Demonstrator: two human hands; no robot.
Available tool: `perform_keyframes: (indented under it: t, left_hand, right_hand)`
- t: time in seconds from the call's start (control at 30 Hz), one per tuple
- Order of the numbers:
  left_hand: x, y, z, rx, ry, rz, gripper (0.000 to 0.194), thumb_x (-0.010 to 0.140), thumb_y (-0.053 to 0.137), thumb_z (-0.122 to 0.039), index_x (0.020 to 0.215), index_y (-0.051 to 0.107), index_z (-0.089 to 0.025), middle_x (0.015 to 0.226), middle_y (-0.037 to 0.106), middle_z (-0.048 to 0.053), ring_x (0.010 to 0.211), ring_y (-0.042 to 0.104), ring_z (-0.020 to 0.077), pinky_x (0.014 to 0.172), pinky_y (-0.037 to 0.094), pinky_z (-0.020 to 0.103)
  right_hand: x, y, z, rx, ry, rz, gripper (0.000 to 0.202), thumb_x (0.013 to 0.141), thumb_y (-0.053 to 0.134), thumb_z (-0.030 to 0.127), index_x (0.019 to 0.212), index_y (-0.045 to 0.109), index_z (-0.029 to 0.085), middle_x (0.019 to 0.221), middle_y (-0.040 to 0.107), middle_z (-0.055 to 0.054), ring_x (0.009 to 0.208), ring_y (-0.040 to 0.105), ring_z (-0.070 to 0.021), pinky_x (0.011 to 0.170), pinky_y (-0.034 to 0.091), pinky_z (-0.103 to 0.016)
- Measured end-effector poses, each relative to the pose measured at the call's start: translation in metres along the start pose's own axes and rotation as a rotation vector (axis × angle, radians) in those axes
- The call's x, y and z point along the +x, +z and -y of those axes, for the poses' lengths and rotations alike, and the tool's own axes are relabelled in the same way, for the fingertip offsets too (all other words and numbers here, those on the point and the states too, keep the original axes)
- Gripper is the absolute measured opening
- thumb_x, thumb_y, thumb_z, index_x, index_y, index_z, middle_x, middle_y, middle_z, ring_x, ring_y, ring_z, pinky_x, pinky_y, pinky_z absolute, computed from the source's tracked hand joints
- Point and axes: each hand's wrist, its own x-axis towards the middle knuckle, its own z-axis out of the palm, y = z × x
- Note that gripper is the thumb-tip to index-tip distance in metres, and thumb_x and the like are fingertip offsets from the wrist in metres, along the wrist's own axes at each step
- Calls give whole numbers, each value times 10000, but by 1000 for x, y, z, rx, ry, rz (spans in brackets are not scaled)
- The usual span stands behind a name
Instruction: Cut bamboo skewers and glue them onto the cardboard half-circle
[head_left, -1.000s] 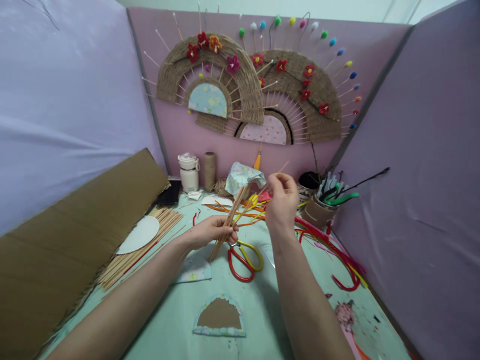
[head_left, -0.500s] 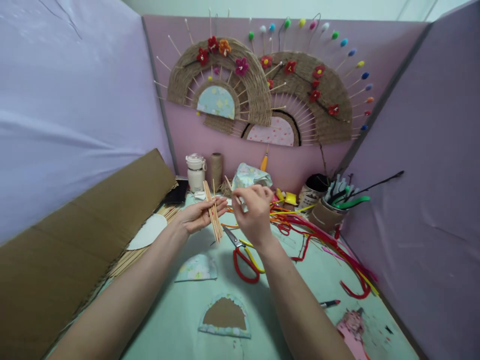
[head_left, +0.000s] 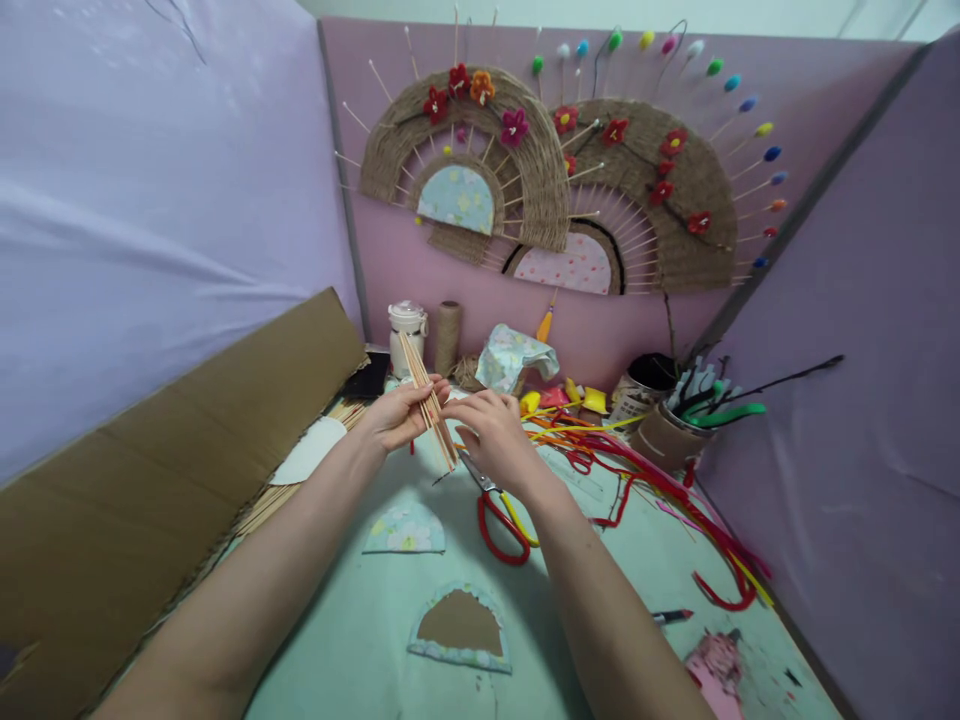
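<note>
A small bundle of thin wooden sticks (head_left: 424,385) slants across my left hand (head_left: 401,412), the thumb pressed over it. My right hand (head_left: 491,435) is beside the bundle, its fingertips at the sticks; whether it pinches one is hidden. Under my right hand lie scissors (head_left: 504,530) with red handles, their blades partly covered. Nearer me on the table are a floral fabric half-circle (head_left: 405,528) and a second half-circle (head_left: 460,625), its brown cardboard back showing inside a folded fabric edge.
A cardboard sheet (head_left: 172,420) leans along the left, beside more sticks (head_left: 266,508) and a white rounded piece (head_left: 307,452). Red and yellow pipe cleaners (head_left: 675,490) spread rightward. Behind stand a white jar (head_left: 407,325), a twine spool (head_left: 448,338) and a can of tools (head_left: 664,435).
My right hand has come down from above to the stick bundle. The bundle now sits slightly higher and fans at its lower end. The whole view has shifted a little.
</note>
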Motion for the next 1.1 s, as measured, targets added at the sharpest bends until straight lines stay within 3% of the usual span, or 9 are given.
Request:
perform_keyframes:
  t: [0.13,0.2,0.3,0.4,0.53,0.67,0.87,1.1]
  left_hand:
    - [-6,5,9,101,95,193,74,808,682,-109,860,636,-133,884,722,53,837,698,157,897,530,345]
    - [-8,6,13,185,122,295,144,774,747,-183,861,647,-128,911,723,62,868,693,168,935,498,353]
    - [-6,4,21,292,112,359,242,746,787,-280,879,654,-129,873,718,53,856,683,165,940,479,350]
    - [-2,0,33,430,85,408,307,748,779,-362,919,652,-140,875,715,58,844,675,172,872,497,343]
    - [0,-2,47,612,78,526,379,749,746,-472,902,652,-137,864,719,82,843,676,201,835,510,356]
    - [-3,0,44,788,54,615,383,812,664,-505,891,682,-131,908,729,107,887,682,222,842,515,352]
    - [-4,1,33,883,36,647,303,839,649,-423,914,698,-134,967,740,110,930,688,224,874,524,357]
    - [-2,-2,37,776,12,565,270,811,691,-362,950,691,-130,999,740,116,946,695,231,881,530,372]
  right_hand:
    - [0,-2,-15,275,173,-129,196,879,494,141,927,674,202,984,700,-53,960,594,-200,852,399,-334]
    - [1,-1,-22,475,278,-190,151,879,507,220,879,653,181,914,696,-53,872,617,-188,783,447,-306]
    - [3,2,-27,668,383,-223,207,857,552,326,955,637,166,932,700,-65,843,635,-186,750,479,-301]
    - [4,2,-27,684,391,-194,280,823,593,323,1044,643,158,992,704,-76,878,636,-189,798,484,-313]
    - [4,-1,-27,640,345,-129,211,813,582,282,960,696,181,929,716,-38,832,627,-183,789,478,-311]
    - [3,-2,-25,713,403,-111,210,808,587,276,940,714,173,892,728,-38,860,655,-201,788,483,-312]
    - [4,-2,-20,713,366,-88,179,794,587,266,872,716,170,802,708,-24,779,639,-183,716,474,-292]
    - [6,1,-21,701,351,-179,117,745,595,269,731,661,173,675,624,14,650,548,-140,634,426,-255]
